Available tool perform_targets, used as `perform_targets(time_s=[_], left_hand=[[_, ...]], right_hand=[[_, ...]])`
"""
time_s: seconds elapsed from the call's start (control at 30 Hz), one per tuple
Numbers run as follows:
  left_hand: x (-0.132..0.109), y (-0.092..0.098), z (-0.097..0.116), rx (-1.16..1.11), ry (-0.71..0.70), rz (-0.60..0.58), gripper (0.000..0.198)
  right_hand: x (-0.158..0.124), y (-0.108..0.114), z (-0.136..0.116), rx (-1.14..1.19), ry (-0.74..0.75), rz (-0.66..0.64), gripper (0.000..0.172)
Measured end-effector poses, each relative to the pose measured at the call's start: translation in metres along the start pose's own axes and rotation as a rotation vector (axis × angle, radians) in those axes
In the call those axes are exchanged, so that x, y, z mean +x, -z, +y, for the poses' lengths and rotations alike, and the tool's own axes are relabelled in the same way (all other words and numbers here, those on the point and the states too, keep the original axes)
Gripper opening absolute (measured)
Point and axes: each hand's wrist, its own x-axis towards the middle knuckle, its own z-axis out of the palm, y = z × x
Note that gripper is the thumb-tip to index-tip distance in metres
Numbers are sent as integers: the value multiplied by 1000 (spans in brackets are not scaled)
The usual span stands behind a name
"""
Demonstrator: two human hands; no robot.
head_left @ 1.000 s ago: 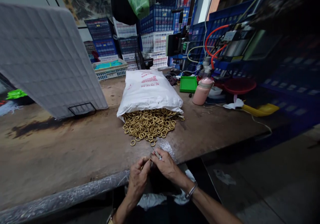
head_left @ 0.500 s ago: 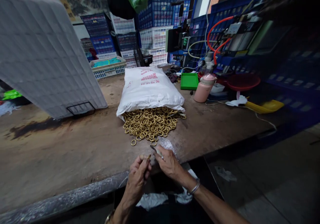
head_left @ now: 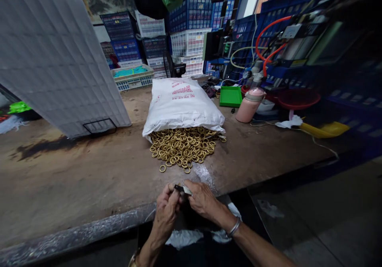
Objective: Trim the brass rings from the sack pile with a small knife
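Note:
My left hand point(head_left: 166, 209) and my right hand point(head_left: 202, 198) meet at the near edge of the brown workbench point(head_left: 89, 179), fingers pinched together. The right hand holds a small grey metal tool point(head_left: 182, 189) whose tip reaches the left fingertips. The left hand pinches something small there that I cannot make out. A pile of brass rings point(head_left: 183, 147) spills from the open mouth of a white sack point(head_left: 182, 104) just beyond my hands. A few loose rings lie at the pile's near edge.
A quilted grey panel point(head_left: 56, 56) leans at the left. A pink flask point(head_left: 250, 104), a green tray point(head_left: 230, 96), a red bowl point(head_left: 295, 98) and a yellow scoop point(head_left: 326, 129) sit at the right. Stacked blue and white crates point(head_left: 188, 32) fill the back. White plastic point(head_left: 185, 237) lies in my lap.
My hands parted slightly half a second ago, showing a brass piece in the left fingers, and have closed together again. The view shifted a little to the left.

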Motion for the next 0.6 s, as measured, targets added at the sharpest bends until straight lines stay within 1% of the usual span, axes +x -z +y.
perform_targets(time_s=[0.07, 0.13, 0.2, 0.27, 0.37, 0.47, 0.6], left_hand=[[-6, 1, 1, 36, 8, -5, 30], [-14, 0, 5, 24, 22, -37, 29], [-22, -1, 9, -61, 44, -88, 27], [-27, 0, 14, -192, 88, -113, 28], [-28, 7, 18, -345, 138, -56, 29], [-27, 18, 18, -402, 144, 19, 27], [-28, 29, 17, -499, 108, 61, 20]], right_hand=[[3, 1, 1, -34, -20, -25, 22], [9, 1, 1, -71, -50, -22, 22], [18, 0, -1, -103, -75, -17, 22], [29, -2, -7, -129, -76, -7, 24], [49, -8, -18, -128, -19, 49, 27], [71, -15, -29, -147, 26, 81, 29], [91, -23, -38, -249, -18, 20, 23]])
